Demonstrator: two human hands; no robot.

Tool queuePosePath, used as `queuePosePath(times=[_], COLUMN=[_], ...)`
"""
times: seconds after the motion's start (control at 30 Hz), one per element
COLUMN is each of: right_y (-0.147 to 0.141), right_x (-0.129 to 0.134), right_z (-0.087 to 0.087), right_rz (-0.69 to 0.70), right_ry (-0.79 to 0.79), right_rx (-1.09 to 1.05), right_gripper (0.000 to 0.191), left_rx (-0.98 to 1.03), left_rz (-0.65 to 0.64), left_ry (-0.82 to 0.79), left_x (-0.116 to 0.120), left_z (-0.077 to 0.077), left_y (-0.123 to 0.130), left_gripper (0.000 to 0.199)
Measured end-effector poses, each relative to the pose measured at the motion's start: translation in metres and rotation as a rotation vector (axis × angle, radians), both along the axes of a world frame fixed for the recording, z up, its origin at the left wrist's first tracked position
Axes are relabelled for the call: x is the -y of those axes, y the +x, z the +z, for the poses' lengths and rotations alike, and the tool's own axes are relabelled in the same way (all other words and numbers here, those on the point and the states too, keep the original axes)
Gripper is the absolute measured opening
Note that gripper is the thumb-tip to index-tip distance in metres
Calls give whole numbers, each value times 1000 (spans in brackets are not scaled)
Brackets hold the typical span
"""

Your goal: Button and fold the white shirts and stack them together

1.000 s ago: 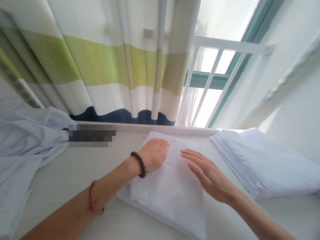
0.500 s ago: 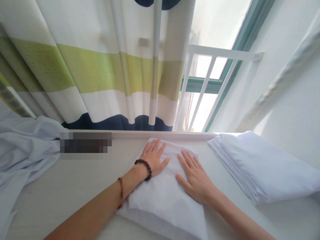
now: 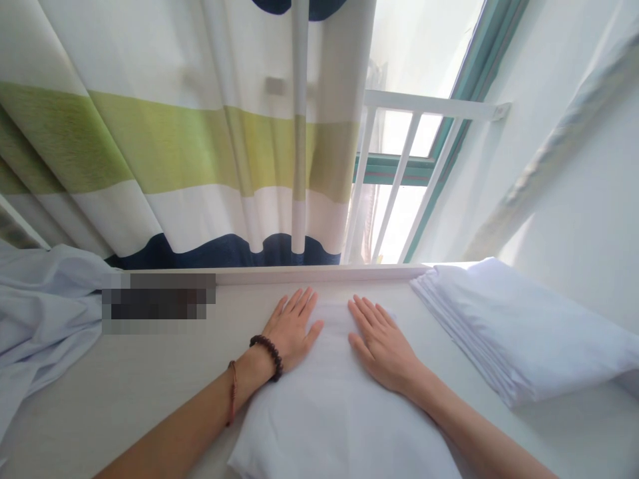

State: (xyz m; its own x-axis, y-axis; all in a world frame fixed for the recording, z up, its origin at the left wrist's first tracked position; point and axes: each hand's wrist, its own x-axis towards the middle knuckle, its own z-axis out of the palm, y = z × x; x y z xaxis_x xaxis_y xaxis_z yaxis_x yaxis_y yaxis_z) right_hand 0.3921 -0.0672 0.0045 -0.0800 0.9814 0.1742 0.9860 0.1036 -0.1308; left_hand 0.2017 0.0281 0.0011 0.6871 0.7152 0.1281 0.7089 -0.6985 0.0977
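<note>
Head view, far left: crumpled white fabric (image 3: 44,319), well apart from the middle cloth (image 3: 344,412).
Dark thing (image 3: 154,299): pixelated, left of the middle cloth.
Left hand (image 3: 287,332): palm down along the middle cloth's left edge, fingers straight and slightly parted, gripping nothing.
Middle cloth: white, on the pale surface (image 3: 150,386), between and partly under the hands.
Right hand (image 3: 385,349): flat along the middle cloth's right edge, fingers extended, thumb apart, gripping nothing.
Folded white stack (image 3: 524,332): right of the middle cloth, apart.
</note>
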Motion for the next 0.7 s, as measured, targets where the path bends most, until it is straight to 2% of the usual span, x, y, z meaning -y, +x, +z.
queuePosePath(times=[0.1, 0.2, 0.3, 0.4, 0.47, 0.57, 0.7], right_y=[5, 6, -1, -13, -19, -19, -14], right_x=[-6, -11, -5, 17, 34, 52, 55], right_z=[-9, -3, 9, 13, 8, -8, -19], right_rz=[-12, -3, -42, -65, -34, 1, -11], right_ry=[1, -15, -32, 23, 60, 63, 77], right_rx=[9, 12, 29, 58, 67, 81, 89], right_gripper=[59, 59, 60, 63, 64, 63, 63], left_rx=[0, 1, -19, -4, 15, 36, 47], left_rz=[8, 26, -9, -90, -131, -173, -179], left_ry=[4, 53, 122, 173, 176, 153, 149], left_x=[-6, -1, 22, 53, 66, 67, 60], left_z=[-1, 7, 12, 7, -2, -15, -16], left_y=[1, 3, 1, -9, -19, -28, -30], left_gripper=[61, 57, 54, 56, 57, 57, 57])
